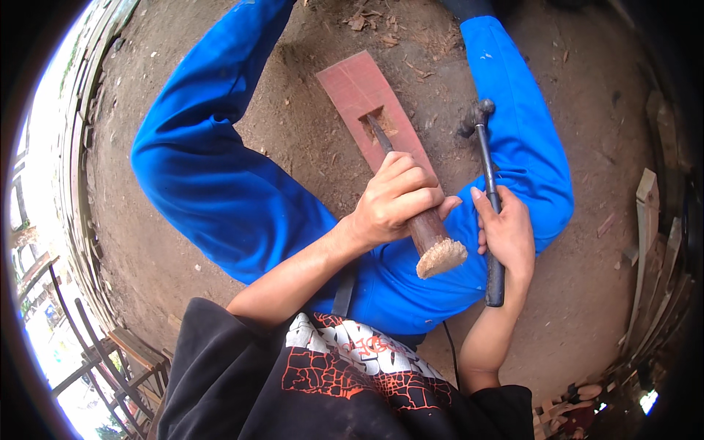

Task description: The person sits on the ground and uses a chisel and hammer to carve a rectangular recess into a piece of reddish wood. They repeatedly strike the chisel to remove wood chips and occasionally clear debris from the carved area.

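Observation:
My left hand [403, 194] is wrapped round the dark wooden handle of a chisel [427, 233], whose struck end is frayed and pale. The chisel's blade slants down into a rough rectangular recess cut in a reddish wooden board [357, 77]. That board lies on the ground between my legs, its near end partly hidden behind my left hand. In my right hand [507, 231] is a hammer [485, 158] with a black grip and a dark metal head, held over my right thigh with the head pointing away from me. The hammer is apart from the chisel.
Bare brown soil [183, 257] surrounds me, with wood chips [367, 20] scattered beyond the board. My blue-trousered legs [213, 176] flank the board. Wooden planks [645, 220] stand along the right side. A wooden frame [92, 352] is at the lower left.

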Action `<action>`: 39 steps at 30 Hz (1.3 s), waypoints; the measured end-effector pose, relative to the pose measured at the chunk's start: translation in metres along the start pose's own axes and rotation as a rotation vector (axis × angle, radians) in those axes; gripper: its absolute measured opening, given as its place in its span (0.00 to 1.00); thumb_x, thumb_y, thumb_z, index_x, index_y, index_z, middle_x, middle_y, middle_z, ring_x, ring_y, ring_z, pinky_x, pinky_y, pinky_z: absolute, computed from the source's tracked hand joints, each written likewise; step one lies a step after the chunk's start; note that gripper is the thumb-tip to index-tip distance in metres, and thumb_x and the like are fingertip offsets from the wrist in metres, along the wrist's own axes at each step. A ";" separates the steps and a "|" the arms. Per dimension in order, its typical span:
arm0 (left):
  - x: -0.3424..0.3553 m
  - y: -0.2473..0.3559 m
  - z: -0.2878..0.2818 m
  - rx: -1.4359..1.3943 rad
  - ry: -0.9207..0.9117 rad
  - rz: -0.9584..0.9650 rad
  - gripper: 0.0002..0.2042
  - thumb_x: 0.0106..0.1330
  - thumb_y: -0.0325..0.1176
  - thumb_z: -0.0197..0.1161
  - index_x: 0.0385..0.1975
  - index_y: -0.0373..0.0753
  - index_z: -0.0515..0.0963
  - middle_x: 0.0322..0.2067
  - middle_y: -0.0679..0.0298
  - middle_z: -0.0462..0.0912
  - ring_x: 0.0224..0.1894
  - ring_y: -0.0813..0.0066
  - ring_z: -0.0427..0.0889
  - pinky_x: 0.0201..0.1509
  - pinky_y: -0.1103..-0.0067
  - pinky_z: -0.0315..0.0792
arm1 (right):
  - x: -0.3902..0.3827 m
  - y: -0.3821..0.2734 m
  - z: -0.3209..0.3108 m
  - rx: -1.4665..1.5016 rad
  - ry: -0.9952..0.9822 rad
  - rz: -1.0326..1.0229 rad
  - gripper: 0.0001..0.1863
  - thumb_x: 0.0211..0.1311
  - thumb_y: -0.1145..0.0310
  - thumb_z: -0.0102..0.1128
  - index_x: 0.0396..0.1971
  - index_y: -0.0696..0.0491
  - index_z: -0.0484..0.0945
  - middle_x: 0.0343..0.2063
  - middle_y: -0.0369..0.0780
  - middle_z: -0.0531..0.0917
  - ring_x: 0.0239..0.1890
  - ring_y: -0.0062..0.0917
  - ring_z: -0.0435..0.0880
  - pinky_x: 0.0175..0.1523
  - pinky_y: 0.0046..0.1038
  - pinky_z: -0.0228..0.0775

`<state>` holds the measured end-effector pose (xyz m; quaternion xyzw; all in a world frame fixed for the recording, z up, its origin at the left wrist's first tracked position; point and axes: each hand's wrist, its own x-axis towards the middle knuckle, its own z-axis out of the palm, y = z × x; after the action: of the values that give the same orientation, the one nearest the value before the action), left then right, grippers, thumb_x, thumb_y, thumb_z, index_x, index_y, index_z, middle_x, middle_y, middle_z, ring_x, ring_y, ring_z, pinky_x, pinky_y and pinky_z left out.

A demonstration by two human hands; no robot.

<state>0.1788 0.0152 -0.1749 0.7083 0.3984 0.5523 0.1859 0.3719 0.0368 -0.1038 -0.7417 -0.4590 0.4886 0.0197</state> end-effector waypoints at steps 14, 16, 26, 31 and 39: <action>0.003 -0.002 -0.001 -0.001 -0.006 0.017 0.12 0.46 0.27 0.78 0.23 0.40 0.77 0.23 0.67 0.75 0.24 0.69 0.72 0.30 0.73 0.65 | -0.001 -0.002 0.000 0.010 -0.010 0.021 0.19 0.67 0.56 0.60 0.28 0.60 0.74 0.11 0.37 0.74 0.11 0.20 0.76 0.15 0.27 0.68; 0.004 -0.003 -0.001 0.002 -0.013 0.023 0.12 0.46 0.27 0.78 0.23 0.40 0.77 0.23 0.67 0.75 0.24 0.69 0.72 0.30 0.73 0.65 | -0.005 -0.001 0.000 0.061 -0.003 -0.001 0.19 0.68 0.57 0.58 0.29 0.60 0.74 0.12 0.36 0.73 0.11 0.19 0.75 0.15 0.25 0.66; 0.014 -0.011 0.009 0.034 0.133 0.013 0.13 0.45 0.27 0.78 0.23 0.40 0.76 0.22 0.65 0.75 0.23 0.68 0.72 0.27 0.74 0.64 | -0.071 0.056 0.019 0.652 0.192 -0.462 0.13 0.75 0.65 0.45 0.37 0.62 0.69 0.17 0.38 0.70 0.14 0.17 0.68 0.17 0.19 0.63; 0.019 -0.016 0.011 0.036 0.159 0.001 0.13 0.47 0.27 0.78 0.24 0.40 0.76 0.22 0.66 0.76 0.23 0.70 0.74 0.27 0.74 0.64 | -0.119 0.058 0.038 0.595 0.352 -0.793 0.18 0.76 0.57 0.39 0.42 0.60 0.63 0.18 0.42 0.68 0.11 0.21 0.65 0.16 0.22 0.65; 0.013 -0.020 0.021 -0.001 0.180 -0.057 0.12 0.58 0.37 0.72 0.22 0.42 0.74 0.21 0.64 0.69 0.25 0.65 0.70 0.30 0.72 0.62 | -0.134 0.083 0.071 0.335 0.145 -0.702 0.13 0.73 0.63 0.47 0.35 0.59 0.65 0.16 0.39 0.68 0.13 0.18 0.65 0.17 0.21 0.63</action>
<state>0.1924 0.0410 -0.1874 0.6442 0.4331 0.6085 0.1652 0.3606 -0.1348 -0.0863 -0.5586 -0.5960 0.4668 0.3389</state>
